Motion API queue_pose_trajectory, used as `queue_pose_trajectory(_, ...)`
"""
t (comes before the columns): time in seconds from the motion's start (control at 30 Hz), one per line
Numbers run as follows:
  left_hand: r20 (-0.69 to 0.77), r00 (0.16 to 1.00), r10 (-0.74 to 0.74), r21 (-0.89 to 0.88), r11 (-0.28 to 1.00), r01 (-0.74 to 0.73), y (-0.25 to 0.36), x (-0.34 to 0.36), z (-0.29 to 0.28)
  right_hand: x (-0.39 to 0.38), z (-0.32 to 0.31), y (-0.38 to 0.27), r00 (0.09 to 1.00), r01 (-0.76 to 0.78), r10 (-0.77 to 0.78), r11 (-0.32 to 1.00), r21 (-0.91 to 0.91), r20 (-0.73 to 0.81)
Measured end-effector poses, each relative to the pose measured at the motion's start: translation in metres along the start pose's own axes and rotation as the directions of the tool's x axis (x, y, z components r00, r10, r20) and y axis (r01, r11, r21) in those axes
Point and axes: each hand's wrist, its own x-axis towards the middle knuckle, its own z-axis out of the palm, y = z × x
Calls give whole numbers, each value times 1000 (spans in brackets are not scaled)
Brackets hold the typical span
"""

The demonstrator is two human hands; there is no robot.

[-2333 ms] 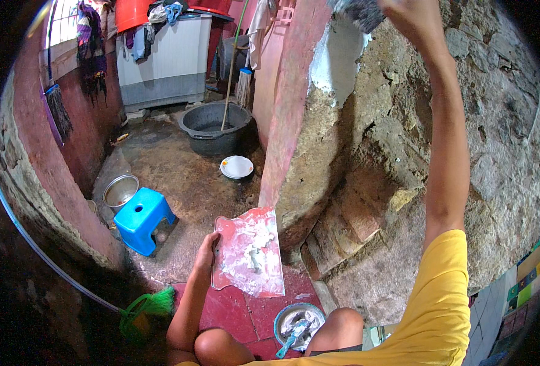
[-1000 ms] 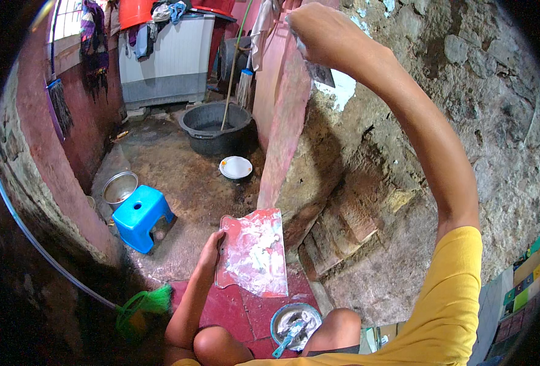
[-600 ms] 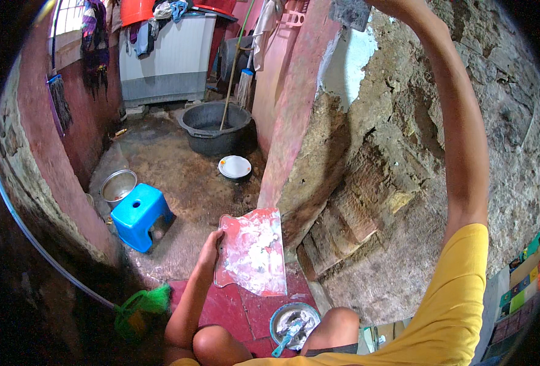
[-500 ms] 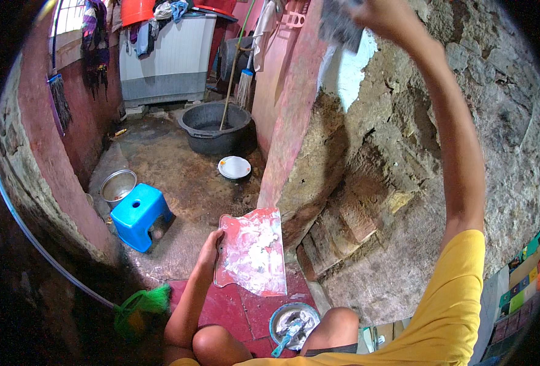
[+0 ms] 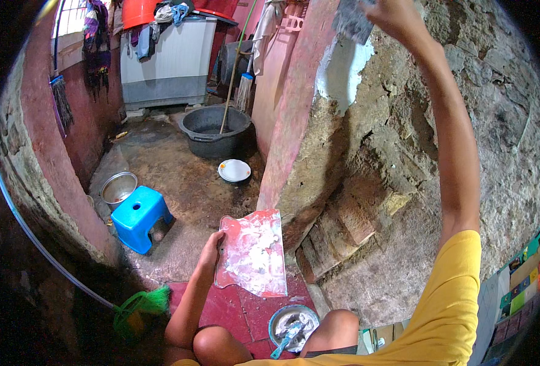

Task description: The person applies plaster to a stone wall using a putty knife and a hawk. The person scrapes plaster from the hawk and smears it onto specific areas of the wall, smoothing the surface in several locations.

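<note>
Left hand (image 5: 211, 247): closed on the edge of a board (image 5: 252, 253), smeared with white paste (image 5: 261, 256)
Bowl (image 5: 272, 323): paste unused
Patch (image 5: 345, 68): coated white
Right hand (image 5: 399, 19): clamped on grey scraper (image 5: 350, 22), above patch
Wall (image 5: 496, 158): mostly uncoated

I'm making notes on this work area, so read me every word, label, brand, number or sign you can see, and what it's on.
No readable text anywhere in view.
Red, white-smeared board in the left hand: no lettering visible.
Blue plastic stool: no lettering visible.
Coloured squares at the right edge: any marks are too small and distorted to read.
Blue-handled tool in the bowl: too small to tell.
</note>
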Motion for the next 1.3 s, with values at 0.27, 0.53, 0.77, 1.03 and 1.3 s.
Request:
queue_pose_trajectory(0.27,48,999,-18,-40,999,20,0,2,0,-42,20,-30,821,559,-479,784,270,-309)
queue_pose_trajectory(0.53,55,999,2,-32,999,0,-6,8,-10,-30,39,-6,893,429,-384,883,191,-233)
queue_pose_trajectory(0.77,45,999,-7,-28,1000,8,-5,6,-9,-26,-15,-15,913,281,-78,832,478,-401)
queue_pose_trajectory(1.03,15,999,-29,-6,1000,29,-4,2,-9,-59,38,-48,914,405,-394,868,286,-98)
queue_pose_trajectory(1.3,46,998,-31,-15,999,31,-1,3,-5,-43,49,-48,894,435,-413,893,115,-176)
